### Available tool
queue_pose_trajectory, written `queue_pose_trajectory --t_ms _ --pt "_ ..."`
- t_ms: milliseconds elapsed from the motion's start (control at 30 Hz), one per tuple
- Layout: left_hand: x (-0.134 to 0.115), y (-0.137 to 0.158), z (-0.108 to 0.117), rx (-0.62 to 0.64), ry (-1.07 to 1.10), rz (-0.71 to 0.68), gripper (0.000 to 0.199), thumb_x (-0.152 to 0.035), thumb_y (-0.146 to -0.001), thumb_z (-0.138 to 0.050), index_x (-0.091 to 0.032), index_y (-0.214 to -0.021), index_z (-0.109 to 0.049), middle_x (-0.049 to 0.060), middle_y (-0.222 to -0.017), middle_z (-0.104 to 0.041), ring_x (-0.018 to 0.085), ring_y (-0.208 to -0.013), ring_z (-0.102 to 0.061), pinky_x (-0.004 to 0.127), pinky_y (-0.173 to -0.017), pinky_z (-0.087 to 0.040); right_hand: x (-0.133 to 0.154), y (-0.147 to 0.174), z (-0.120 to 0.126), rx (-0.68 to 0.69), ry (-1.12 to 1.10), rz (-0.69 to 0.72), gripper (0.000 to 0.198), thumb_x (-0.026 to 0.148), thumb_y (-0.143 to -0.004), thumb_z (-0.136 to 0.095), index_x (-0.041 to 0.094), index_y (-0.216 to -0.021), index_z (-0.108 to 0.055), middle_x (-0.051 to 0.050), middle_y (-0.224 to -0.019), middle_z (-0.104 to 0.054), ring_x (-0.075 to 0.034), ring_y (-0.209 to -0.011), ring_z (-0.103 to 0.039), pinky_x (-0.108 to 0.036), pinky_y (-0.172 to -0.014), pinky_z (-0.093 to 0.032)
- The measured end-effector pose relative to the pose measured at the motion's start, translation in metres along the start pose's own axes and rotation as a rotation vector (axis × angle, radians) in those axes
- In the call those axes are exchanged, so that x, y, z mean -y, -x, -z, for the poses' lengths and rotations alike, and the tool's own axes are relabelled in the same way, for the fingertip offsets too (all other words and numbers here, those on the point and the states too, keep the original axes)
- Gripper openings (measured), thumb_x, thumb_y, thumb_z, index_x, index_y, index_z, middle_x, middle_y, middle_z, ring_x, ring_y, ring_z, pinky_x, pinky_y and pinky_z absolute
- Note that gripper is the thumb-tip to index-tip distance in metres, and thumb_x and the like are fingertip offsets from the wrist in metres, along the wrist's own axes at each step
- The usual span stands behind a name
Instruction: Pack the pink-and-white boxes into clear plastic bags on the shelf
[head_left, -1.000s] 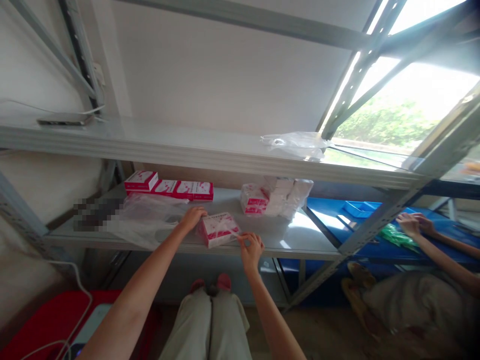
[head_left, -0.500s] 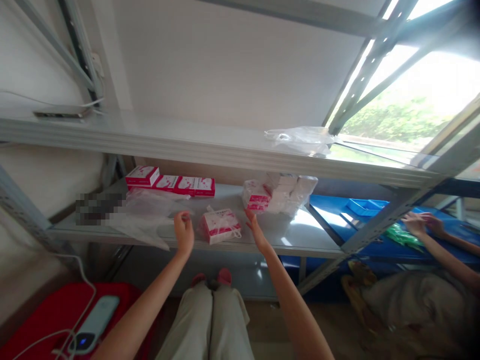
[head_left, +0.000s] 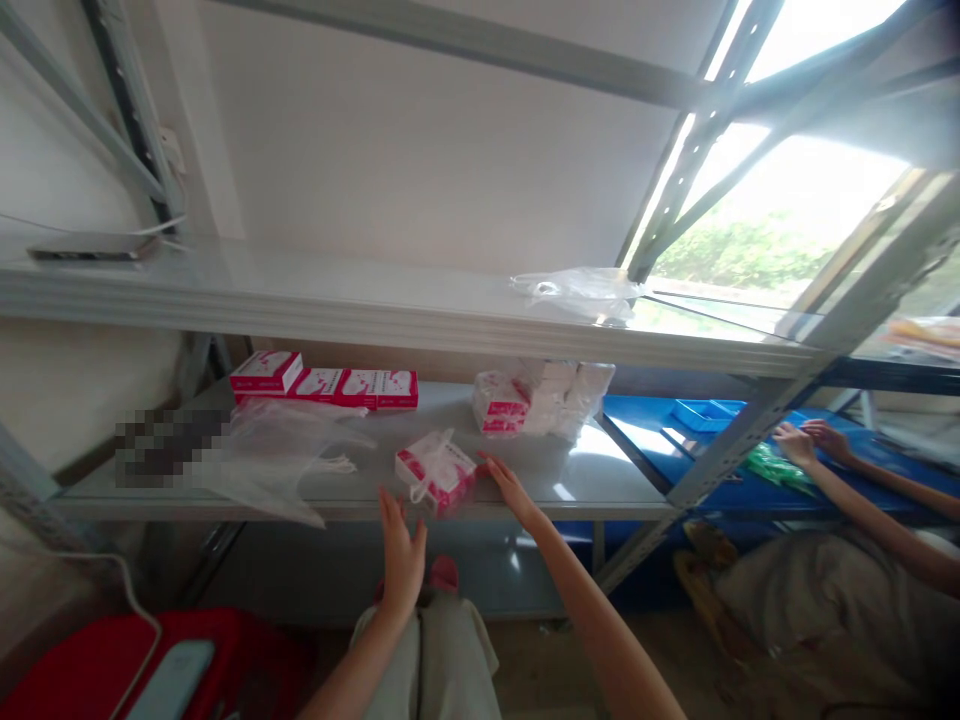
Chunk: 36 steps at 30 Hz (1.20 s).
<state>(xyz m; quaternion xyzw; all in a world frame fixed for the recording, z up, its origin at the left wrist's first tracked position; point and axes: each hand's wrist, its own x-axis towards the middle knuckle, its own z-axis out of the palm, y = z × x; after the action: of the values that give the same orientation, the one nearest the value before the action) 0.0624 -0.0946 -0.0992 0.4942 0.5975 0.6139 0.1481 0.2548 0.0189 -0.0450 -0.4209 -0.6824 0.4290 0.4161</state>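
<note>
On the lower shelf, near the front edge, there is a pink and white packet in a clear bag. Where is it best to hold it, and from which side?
Probably by its short ends. The bagged packet lies flat and askew near the shelf's front edge, between the open left hand and right hand. Come from the front; the loose film would likely slip.

1 pink/white box in clear plastic bag (head_left: 436, 472), lying flat near front edge of grey shelf (head_left: 525, 480), turned at an angle. Bag top bunched, sticking up. Right hand (head_left: 510, 487) just beside it; left hand (head_left: 401, 555) below shelf edge, apart.
</note>
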Motion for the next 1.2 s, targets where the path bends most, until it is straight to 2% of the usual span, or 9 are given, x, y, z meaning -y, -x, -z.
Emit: queue_pose_trajectory --t_ms 133,233,333,500,667,800,967,1100,1200 --pt "0.001 0.016 -0.006 0.013 -0.244 -0.132 0.063 -0.025 -0.085 -0.047 -0.012 -0.144 -0.028 0.021 -0.15 -0.025 0.033 -0.138 -0.029 0.049 -0.108 -0.031 0.01 0.024 0.002 0.126 0.101 0.109 0.063 0.052 -0.07 -0.07 0.02 -0.123 -0.06 -0.01 -0.121 -0.063 -0.027 -0.11 -0.058 -0.045 -0.099 -0.042" --pt "-0.01 0.009 -0.01 0.02 -0.438 -0.157 0.058 -0.033 -0.085 -0.052 -0.006 -0.135 -0.042 0.025 -0.137 -0.046 0.036 -0.128 -0.042 0.054 -0.101 -0.037 0.021 0.021 -0.015 0.139 0.167 0.164 0.071 0.041 -0.061 -0.078 0.02 -0.126 -0.057 -0.01 -0.116 -0.065 -0.028 -0.103 -0.06 -0.044 -0.093 -0.045" --pt "-0.016 -0.006 -0.007 -0.013 -0.553 -0.214 0.044 -0.031 -0.087 -0.049 -0.006 -0.123 -0.054 0.023 -0.12 -0.06 0.035 -0.113 -0.055 0.052 -0.093 -0.044 0.024 0.015 -0.034 0.026 0.242 0.127 0.057 0.035 -0.065 -0.076 0.018 -0.118 -0.063 -0.008 -0.103 -0.069 -0.026 -0.092 -0.063 -0.041 -0.087 -0.048" --pt "0.005 -0.011 -0.013 -0.099 -0.485 -0.231 0.037 -0.025 -0.09 -0.04 -0.011 -0.12 -0.058 0.017 -0.107 -0.067 0.03 -0.097 -0.066 0.042 -0.08 -0.054 0.012 0.022 -0.047 -0.109 0.255 0.123 0.052 0.032 -0.069 -0.073 0.021 -0.119 -0.062 -0.009 -0.104 -0.07 -0.027 -0.092 -0.065 -0.04 -0.085 -0.05" --pt "0.01 -0.021 -0.043 -0.151 -0.303 -0.223 0.039 -0.031 -0.088 -0.045 -0.018 -0.123 -0.056 0.013 -0.113 -0.066 0.03 -0.111 -0.061 0.041 -0.084 -0.055 0.008 0.022 -0.027 -0.285 0.286 0.193 0.054 0.034 -0.073 -0.069 0.023 -0.124 -0.06 -0.01 -0.121 -0.064 -0.031 -0.115 -0.057 -0.048 -0.1 -0.043" --pt "-0.032 -0.069 -0.085 -0.137 -0.16 -0.299 0.039 -0.031 -0.09 -0.044 -0.018 -0.126 -0.054 0.014 -0.12 -0.063 0.031 -0.124 -0.05 0.046 -0.096 -0.048 0.027 -0.012 0.019 -0.458 0.384 0.286 0.054 0.036 -0.078 -0.062 0.027 -0.131 -0.053 -0.008 -0.127 -0.06 -0.027 -0.126 -0.048 -0.052 -0.109 -0.03" --pt "-0.073 -0.131 -0.163 0.062 -0.03 -0.367 0.048 -0.028 -0.092 -0.041 -0.017 -0.139 -0.038 0.016 -0.138 -0.049 0.028 -0.133 -0.039 0.052 -0.112 -0.025 0.018 -0.078 0.062 -0.643 0.466 0.295 0.059 0.045 -0.087 -0.048 0.022 -0.14 -0.038 -0.012 -0.139 -0.047 -0.028 -0.137 -0.031 -0.061 -0.111 -0.005" --pt "-0.06 -0.13 -0.207 0.21 -0.01 -0.322 0.065 -0.028 -0.093 -0.038 -0.013 -0.149 -0.009 0.019 -0.154 -0.013 0.029 -0.142 -0.014 0.054 -0.114 -0.02 -0.011 -0.095 0.057 -0.968 0.405 0.194 0.06 0.049 -0.092 -0.035 0.016 -0.143 -0.029 -0.018 -0.143 -0.037 -0.03 -0.137 -0.026 -0.057 -0.109 -0.015" --pt "-0.05 -0.117 -0.21 0.16 -0.039 -0.315 0.068 -0.022 -0.093 -0.035 -0.012 -0.15 0.001 0.017 -0.156 -0.002 0.029 -0.143 -0.005 0.052 -0.114 -0.019 -0.017 -0.085 0.05 -1.061 0.465 0.183 0.051 0.044 -0.095 -0.027 0.016 -0.137 -0.038 -0.018 -0.135 -0.046 -0.029 -0.13 -0.035 -0.051 -0.107 -0.021"
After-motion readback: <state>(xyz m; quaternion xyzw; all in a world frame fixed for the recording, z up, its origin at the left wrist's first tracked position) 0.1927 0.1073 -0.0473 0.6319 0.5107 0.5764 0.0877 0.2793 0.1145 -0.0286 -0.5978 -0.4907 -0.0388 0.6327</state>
